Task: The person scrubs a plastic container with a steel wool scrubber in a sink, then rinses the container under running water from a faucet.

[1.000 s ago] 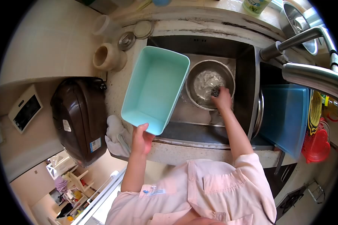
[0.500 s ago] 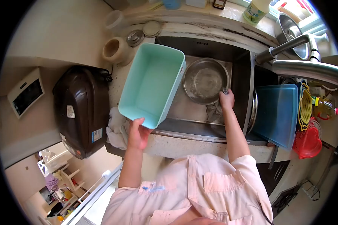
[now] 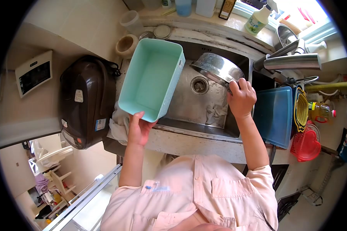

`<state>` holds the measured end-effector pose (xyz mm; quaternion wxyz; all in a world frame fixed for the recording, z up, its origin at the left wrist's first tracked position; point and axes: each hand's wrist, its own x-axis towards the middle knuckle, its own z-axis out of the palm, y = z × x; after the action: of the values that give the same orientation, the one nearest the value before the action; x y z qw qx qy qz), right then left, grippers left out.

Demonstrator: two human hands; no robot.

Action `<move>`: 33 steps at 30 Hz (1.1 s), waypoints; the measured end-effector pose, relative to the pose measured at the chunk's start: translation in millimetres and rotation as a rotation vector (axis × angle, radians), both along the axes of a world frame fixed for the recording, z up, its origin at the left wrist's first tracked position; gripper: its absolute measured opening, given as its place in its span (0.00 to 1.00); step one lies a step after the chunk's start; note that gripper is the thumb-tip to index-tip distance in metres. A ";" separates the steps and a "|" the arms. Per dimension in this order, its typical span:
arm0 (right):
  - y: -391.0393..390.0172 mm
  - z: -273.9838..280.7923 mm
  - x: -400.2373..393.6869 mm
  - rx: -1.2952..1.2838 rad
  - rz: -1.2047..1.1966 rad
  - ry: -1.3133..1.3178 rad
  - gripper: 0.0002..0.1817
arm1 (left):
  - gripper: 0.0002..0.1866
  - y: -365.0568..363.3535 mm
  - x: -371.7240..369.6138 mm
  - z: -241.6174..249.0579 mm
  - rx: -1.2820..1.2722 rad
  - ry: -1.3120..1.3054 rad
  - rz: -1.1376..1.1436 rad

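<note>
My left hand point(image 3: 138, 129) grips the near end of a mint-green plastic bin point(image 3: 148, 79), thumb over its rim. The bin is tilted toward me over the left side of the sink, its inside bare. My right hand point(image 3: 242, 98) is closed on the rim of a round metal basin point(image 3: 219, 66), which is tipped up on its side with its outside facing up. Below the basin, the sink point(image 3: 183, 106) shows its drain point(image 3: 199, 85). A wet, crumpled grey cloth point(image 3: 216, 112) lies on the sink floor near my right wrist.
A steel faucet point(image 3: 293, 61) reaches in from the right. Beside the sink stand a blue plastic board or lid point(image 3: 273, 115), a yellow basket point(image 3: 301, 109) and a red heart-shaped basket point(image 3: 306, 144). A dark brown appliance point(image 3: 86, 100) and a white cloth point(image 3: 119, 129) are at left.
My right hand has lifted and tipped the metal basin, turning its outside up and uncovering the drain. The green bin stays in my left hand, and the view has shifted slightly.
</note>
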<state>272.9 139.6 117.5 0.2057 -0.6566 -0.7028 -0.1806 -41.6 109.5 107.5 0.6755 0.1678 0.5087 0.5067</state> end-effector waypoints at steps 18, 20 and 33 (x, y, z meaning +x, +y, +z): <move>-44.4 -240.4 25.5 -0.724 -0.638 1.133 0.22 | 0.28 2.7 25.9 -23.7 -0.079 0.040 -0.139; -46.0 -197.6 15.1 -0.892 -0.716 0.598 0.29 | 0.29 5.8 32.7 -30.5 -0.094 0.060 -0.181; -1.1 -6.4 111.1 0.344 -0.485 0.174 0.22 | 0.39 29.5 121.1 -78.5 -0.261 0.063 -0.387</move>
<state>384.0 138.4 111.1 0.3240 -0.7737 -0.4647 -0.2838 79.5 139.0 29.0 0.7599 0.1891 0.5491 0.2920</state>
